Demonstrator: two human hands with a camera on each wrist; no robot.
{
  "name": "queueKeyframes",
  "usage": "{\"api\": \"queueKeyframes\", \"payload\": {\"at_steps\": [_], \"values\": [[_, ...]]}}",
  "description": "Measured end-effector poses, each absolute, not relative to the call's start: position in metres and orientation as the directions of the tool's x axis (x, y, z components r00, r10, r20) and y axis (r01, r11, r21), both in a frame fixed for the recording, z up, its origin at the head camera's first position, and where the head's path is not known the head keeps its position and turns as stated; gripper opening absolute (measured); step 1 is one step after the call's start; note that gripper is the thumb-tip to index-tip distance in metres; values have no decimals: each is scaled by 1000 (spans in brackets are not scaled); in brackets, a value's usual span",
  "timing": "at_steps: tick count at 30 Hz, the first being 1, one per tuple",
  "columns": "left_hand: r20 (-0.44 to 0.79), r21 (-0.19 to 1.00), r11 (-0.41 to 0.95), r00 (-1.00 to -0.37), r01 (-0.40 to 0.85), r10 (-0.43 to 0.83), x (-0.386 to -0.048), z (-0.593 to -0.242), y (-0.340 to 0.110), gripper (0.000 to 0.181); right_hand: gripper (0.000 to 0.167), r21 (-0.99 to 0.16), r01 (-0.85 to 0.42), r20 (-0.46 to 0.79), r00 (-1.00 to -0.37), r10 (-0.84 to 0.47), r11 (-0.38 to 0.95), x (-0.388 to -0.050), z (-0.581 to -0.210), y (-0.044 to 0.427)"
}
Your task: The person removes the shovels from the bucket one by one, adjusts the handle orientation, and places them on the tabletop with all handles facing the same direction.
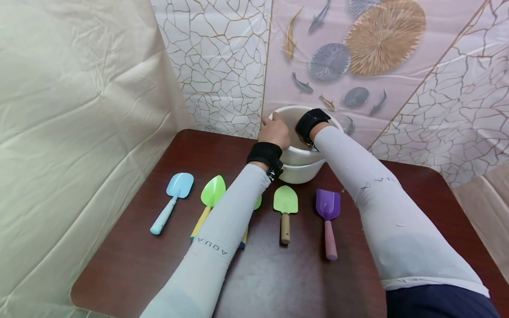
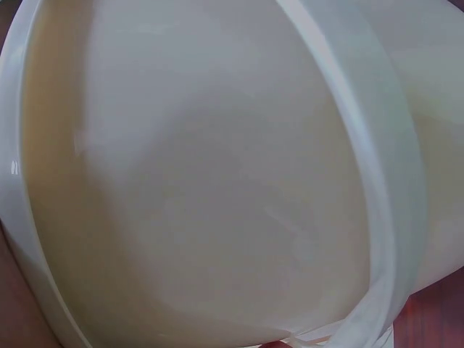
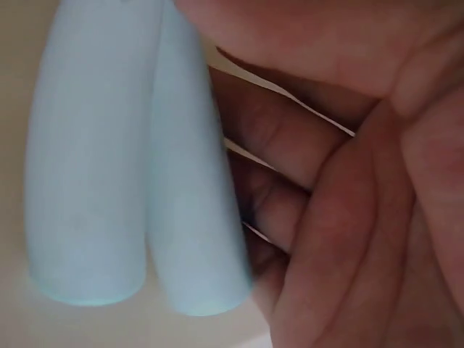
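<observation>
Two white basins (image 1: 300, 173) stand nested at the back of the table, and the inside of one basin (image 2: 217, 145) fills the left wrist view. My left hand (image 1: 275, 132) grips the upper rim at its left side. My right hand (image 3: 341, 167) reaches down inside; in the head view its fingers are hidden by the wall. The right wrist view shows two pale blue handles (image 3: 90, 159) side by side, with that hand's fingers curled behind the nearer one and the thumb side at its top. What the handles belong to is out of sight.
Across the table (image 1: 278, 282) lie a light blue trowel (image 1: 180, 185), a green trowel with a yellow handle (image 1: 213, 191), another green one half under my left arm, a pale green trowel with a wooden handle (image 1: 285, 201) and a purple trowel (image 1: 328, 204). A patterned cloth wall (image 1: 222, 66) stands close behind.
</observation>
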State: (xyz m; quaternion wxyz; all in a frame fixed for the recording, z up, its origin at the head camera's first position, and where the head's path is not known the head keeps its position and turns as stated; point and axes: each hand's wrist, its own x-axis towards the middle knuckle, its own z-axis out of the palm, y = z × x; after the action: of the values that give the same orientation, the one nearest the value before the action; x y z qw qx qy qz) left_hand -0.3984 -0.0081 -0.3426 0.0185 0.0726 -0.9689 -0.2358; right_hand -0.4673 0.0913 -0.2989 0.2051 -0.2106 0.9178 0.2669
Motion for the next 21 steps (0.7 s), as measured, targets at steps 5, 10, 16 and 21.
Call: {"api": "queueKeyframes", "payload": {"at_steps": [5,10,16,21], "values": [[-5,462,876,-989,-136,-151,-400,-343,-8,72,25,441,-520,-476,-826,-301,731,-460,-295,95],[-3,463,876,-989,-135,-150,-398,-342,-7,73,32,403,-534,-453,-822,-344,743,-454,-288,103],[11,477,872,-991,-112,-133,-397,-341,-9,78,38,305,-552,-382,-817,-432,776,-485,-295,117],[7,500,861,-994,-90,-108,-395,-343,-13,80,45,228,-592,-376,-786,-491,773,-500,-294,126]]}}
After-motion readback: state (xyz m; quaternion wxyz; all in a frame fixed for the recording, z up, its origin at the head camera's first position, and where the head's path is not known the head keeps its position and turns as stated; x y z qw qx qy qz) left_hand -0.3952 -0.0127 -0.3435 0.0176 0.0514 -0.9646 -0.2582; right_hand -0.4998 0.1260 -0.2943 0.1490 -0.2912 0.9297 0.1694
